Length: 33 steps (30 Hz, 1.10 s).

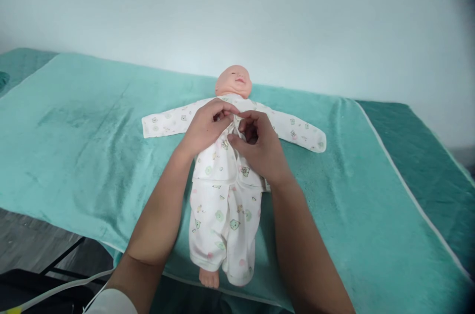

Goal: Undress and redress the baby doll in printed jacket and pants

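Note:
A baby doll [233, 82] lies on its back, dressed in a white printed shirt [211, 168] and matching trousers [210, 222]. Its sleeves stretch out to both sides, and one bare foot shows below a trouser leg. Over the chest, my left hand [210, 123] pinches the front of the shirt near its middle. Close against it, my right hand [260, 143] grips the other side of the shirt front, thumb and fingers bent inward. The cloth is bunched between the two hands. Any fastener there is hidden by my fingers.
A turquoise blanket [92, 155] covers the table under the doll, with darker green cloth [397, 130] at the right end. Behind stands a pale wall [237, 12]. At the lower left are a white cable [70, 284] and a black object [22, 284] below the table edge.

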### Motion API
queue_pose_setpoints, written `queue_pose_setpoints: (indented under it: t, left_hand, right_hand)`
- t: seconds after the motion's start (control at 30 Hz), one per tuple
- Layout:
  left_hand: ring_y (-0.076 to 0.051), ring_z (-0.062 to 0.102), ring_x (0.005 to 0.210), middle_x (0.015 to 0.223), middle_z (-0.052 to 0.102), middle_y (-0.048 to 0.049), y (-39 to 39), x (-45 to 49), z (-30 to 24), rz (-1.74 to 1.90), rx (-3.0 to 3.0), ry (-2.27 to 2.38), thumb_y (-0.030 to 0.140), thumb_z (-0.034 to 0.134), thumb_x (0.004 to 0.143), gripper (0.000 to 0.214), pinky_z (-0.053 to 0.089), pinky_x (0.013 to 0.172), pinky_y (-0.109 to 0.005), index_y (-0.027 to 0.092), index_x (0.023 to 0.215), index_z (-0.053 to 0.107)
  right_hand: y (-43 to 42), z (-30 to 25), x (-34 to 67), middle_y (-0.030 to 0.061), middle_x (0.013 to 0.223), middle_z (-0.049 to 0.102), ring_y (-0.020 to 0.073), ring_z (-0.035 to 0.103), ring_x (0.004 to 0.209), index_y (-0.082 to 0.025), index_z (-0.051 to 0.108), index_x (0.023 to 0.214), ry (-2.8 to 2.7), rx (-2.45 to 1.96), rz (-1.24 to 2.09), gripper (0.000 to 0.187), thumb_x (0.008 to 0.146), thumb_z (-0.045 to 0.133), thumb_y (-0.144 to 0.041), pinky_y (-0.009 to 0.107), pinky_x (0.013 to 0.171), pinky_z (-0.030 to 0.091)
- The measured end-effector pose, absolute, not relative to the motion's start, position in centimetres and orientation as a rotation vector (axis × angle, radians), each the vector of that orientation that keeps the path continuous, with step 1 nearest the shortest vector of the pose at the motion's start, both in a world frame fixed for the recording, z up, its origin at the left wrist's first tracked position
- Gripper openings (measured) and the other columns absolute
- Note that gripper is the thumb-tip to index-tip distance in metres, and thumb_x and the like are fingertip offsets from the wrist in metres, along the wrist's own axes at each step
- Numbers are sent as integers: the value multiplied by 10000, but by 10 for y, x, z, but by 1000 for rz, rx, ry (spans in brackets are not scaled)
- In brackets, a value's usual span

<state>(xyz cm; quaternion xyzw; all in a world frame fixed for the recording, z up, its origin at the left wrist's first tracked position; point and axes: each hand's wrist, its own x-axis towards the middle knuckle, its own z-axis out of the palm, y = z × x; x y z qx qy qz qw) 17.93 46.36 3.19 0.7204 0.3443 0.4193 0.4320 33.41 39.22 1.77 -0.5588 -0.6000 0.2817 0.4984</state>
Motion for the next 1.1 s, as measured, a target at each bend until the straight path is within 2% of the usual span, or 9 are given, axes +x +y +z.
queue_pose_setpoints:
  t: [0.17,0.37,0.47,0.63,0.87,1.1]
  left_hand:
    - [-150,585,808,902,699,-32,464,161,41,897,1752,810,272,675,899,118,458,756,-302,219,956,764]
    - [-133,552,776,898,687,-28,463,146,48,663,1875,698,328,731,852,133,439,702,-281,205,890,767]
    - [-127,557,793,899,676,-17,463,146,50,577,1915,685,349,738,837,154,436,694,-263,204,883,765]
    - [-128,572,822,977,683,-19,460,150,52,532,1992,734,387,745,820,200,453,723,-261,219,924,782]
    - [-138,605,866,970,693,-11,456,153,53,530,2036,727,375,735,831,165,462,764,-268,220,868,776]
    - [-133,601,842,942,684,-1,456,153,53,529,2028,740,338,737,817,127,456,739,-265,212,817,750]
  right_hand:
    - [377,30,337,-35,845,553,138,500,698,-269,460,1002,-1504,-1502,646,330,832,733,-344,308,654,437]
    - [363,43,335,0,809,596,149,460,629,-243,471,844,-1836,-1783,402,226,825,689,-299,303,580,299]
    - [361,48,333,22,830,637,171,508,668,-235,500,853,-1873,-1854,381,147,877,628,-301,306,604,312]
    - [362,52,345,21,841,681,187,592,752,-229,585,897,-1861,-1716,613,118,964,509,-289,309,670,400]
    - [366,47,354,10,890,600,142,523,729,-223,623,929,-1905,-1573,642,29,919,606,-244,291,672,403]
    - [367,42,359,27,975,606,142,537,799,-237,692,1010,-1888,-1394,761,160,957,542,-218,293,705,402]
